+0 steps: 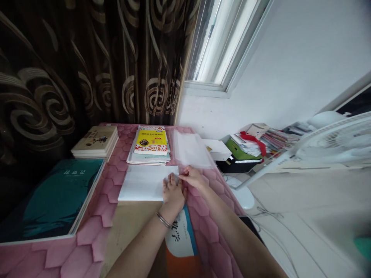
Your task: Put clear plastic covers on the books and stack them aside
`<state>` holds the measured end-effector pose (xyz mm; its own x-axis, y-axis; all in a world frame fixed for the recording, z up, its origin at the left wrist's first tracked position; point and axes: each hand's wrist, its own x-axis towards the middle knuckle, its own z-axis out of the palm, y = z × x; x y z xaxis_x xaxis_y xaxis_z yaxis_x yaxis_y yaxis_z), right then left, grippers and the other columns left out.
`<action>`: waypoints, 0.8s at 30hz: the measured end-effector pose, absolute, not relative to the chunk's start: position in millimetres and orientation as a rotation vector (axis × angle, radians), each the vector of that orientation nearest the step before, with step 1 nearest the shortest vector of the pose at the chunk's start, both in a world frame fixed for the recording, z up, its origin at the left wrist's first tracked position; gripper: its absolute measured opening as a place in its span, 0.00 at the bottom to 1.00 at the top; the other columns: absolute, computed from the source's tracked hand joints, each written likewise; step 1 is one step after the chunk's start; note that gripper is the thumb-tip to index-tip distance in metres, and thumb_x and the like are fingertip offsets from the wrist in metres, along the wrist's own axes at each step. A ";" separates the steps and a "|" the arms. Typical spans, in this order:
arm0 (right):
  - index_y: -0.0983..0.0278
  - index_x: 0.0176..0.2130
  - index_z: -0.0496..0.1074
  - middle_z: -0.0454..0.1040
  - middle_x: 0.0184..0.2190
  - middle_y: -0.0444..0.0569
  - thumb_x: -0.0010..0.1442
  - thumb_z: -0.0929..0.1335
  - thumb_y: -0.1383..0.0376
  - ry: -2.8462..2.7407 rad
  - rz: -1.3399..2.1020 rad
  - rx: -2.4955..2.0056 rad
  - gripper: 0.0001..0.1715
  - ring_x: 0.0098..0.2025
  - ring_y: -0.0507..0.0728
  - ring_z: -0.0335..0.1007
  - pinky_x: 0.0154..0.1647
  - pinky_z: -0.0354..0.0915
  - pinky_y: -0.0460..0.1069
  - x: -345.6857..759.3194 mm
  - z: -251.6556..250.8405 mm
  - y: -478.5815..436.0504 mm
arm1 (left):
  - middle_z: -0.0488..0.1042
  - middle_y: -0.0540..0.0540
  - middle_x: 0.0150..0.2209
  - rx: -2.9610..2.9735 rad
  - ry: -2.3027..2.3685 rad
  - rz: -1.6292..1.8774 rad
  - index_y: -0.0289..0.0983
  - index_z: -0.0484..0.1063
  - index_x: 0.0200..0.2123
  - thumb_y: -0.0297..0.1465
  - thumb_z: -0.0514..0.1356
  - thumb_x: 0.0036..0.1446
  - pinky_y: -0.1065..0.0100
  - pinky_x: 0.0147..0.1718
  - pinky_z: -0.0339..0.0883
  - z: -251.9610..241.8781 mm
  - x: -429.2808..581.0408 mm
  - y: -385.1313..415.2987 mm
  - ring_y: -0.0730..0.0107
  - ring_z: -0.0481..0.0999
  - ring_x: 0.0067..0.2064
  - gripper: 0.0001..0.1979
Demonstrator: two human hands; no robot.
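A white sheet of paper (145, 181) lies flat over the upper part of a brown sheet (131, 222) and a textbook (182, 237) with an orange, white and blue cover. My left hand (174, 193), with a silver bangle at the wrist, presses flat on the sheet's right part, fingers stretched out. Just right of it, my right hand (193, 177) pinches at the white sheet's right edge, thumb and fingers together. How the sheet joins the textbook is hidden by my left hand and arm.
Beyond the sheet stands a stack of books with a yellow book (151, 139) on top; clear plastic covers (193, 150) lie beside it. Left are a dark green book (60, 197) and small stacked books (95, 141). A white fan (333, 139) stands right of the pink table (89, 231).
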<state>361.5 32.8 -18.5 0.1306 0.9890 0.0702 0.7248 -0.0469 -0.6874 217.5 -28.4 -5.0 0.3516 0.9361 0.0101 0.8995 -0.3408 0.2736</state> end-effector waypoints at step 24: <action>0.66 0.59 0.64 0.77 0.45 0.63 0.66 0.60 0.71 -2.467 -0.009 -2.137 0.23 0.46 0.63 0.76 0.44 0.67 0.52 385.7 26.7 41.8 | 0.51 0.34 0.69 2.376 1.638 0.300 0.35 0.59 0.65 0.41 0.50 0.64 0.47 0.65 0.42 -9.5 219.4 -30.3 0.49 0.49 0.69 0.29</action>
